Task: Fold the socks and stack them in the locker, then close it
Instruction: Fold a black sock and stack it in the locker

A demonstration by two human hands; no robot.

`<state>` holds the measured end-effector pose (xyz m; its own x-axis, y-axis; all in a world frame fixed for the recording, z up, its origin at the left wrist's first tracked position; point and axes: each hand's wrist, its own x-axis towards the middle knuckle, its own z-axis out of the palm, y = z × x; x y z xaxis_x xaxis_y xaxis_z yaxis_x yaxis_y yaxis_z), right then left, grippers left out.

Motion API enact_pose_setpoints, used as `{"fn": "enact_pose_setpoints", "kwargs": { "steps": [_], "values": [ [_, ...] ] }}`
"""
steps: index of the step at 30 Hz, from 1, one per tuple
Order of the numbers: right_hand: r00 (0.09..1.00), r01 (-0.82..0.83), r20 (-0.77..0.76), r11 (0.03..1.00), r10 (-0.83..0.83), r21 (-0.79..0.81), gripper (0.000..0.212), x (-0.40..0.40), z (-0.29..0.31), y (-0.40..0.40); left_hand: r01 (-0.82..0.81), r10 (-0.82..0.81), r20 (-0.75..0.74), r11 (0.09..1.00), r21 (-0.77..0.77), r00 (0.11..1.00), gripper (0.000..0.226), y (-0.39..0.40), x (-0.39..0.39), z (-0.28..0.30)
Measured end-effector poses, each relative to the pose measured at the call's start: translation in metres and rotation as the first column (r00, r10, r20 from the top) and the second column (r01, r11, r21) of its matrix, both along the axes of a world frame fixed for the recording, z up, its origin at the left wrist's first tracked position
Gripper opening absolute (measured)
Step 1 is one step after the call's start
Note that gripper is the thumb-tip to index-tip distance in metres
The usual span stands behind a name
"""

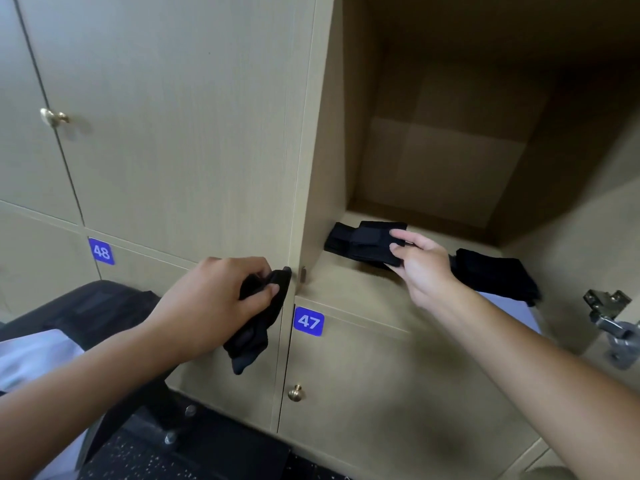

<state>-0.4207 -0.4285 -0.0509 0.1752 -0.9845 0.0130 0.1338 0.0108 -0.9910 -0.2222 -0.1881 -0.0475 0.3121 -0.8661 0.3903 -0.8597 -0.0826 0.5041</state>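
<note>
Open locker [433, 140]: light wood compartment, door swung out of view to the right, metal hinge [611, 323] visible at the right edge.

Right hand [424, 268]: reaches into the locker over its front edge. Grip holding a folded black sock [375, 244], thumb on top, fingers beneath. This sock sits on or just above a stack of black socks [337, 239] at the left side of the locker floor, close to the left wall; whether it touches the stack cannot be told.

A second dark pile of socks [495, 277] lies on the locker floor toward its right front corner, partly hidden by the right forearm.

Left hand [214, 292]: outside the locker, in front of the closed doors to the left. Grip closed round a loose black sock [256, 327], which hangs down unfolded below the fingers.

Blue number labels: 47 [308, 321] on the door below the open locker, 48 [101, 251] on the door to the left. Brass knobs [295, 393] on the closed doors. A black chair [100, 306] stands at lower left.
</note>
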Motion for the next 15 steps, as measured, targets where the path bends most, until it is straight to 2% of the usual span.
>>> {"fn": "enact_pose_setpoints", "kwargs": {
  "steps": [4, 10, 15],
  "values": [
    [0.999, 0.044, -0.014, 0.999, -0.044, 0.011, 0.036, 0.023, -0.005, -0.027, 0.011, -0.011, 0.007, 1.0, -0.025, 1.0, 0.023, -0.004, -0.005, -0.001],
    [1.0, 0.021, 0.004, 1.0, -0.021, 0.017, 0.035, 0.05, -0.001, -0.054, 0.024, -0.023, 0.05, 1.0, -0.019, 0.998, 0.023, -0.01, -0.009, -0.003],
    [0.999, 0.015, -0.037, 1.0, -0.015, 0.006, 0.038, 0.063, -0.004, -0.068, 0.035, -0.035, 0.102, 0.999, -0.007, 0.994, 0.025, -0.01, -0.011, -0.004]
  ]
}}
